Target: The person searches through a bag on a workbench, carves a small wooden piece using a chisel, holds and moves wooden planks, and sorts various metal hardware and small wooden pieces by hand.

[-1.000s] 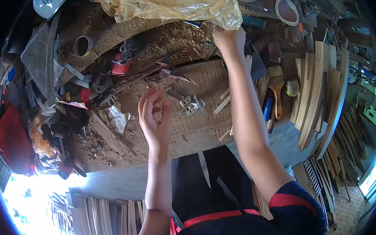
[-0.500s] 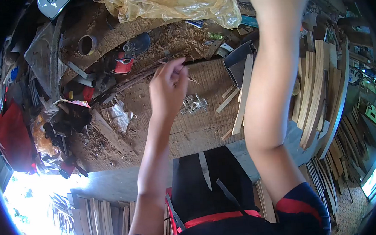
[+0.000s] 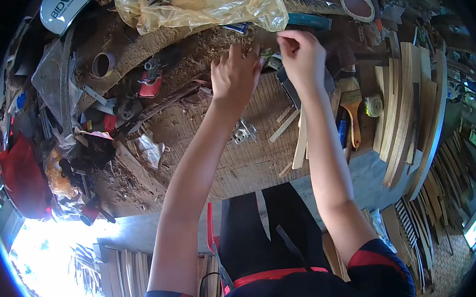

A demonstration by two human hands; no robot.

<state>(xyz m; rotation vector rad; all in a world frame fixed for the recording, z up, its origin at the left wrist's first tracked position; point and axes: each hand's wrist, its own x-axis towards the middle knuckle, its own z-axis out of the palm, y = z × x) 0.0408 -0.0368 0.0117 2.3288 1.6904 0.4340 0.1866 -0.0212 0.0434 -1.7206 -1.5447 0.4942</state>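
Observation:
Over the sawdust at the back of the wooden bench [image 3: 194, 151], my left hand [image 3: 235, 75] reaches forward with its fingers apart and nothing visible in it. My right hand [image 3: 304, 57] is bent, thumb and index finger together near the front edge of the yellow plastic bag [image 3: 213, 11]; what they pinch, if anything, is too small to name. A small green item [image 3: 266, 53] lies between my hands. Metal hinges [image 3: 241, 134] rest on the bench below my left hand, and a dark box [image 3: 287, 85] is partly hidden beside my right wrist.
A paintbrush [image 3: 351, 106], a tape roll [image 3: 373, 106] and curved wood strips [image 3: 402, 116] are at the right. At the left are a red-bodied tool [image 3: 151, 86], a cardboard ring [image 3: 103, 64], a crumpled white mask [image 3: 151, 151] and a red bag [image 3: 22, 172].
My left hand has moved forward and right, to the sawdust. My right hand first swung out to the far right, then came back beside the plastic bag's front edge.

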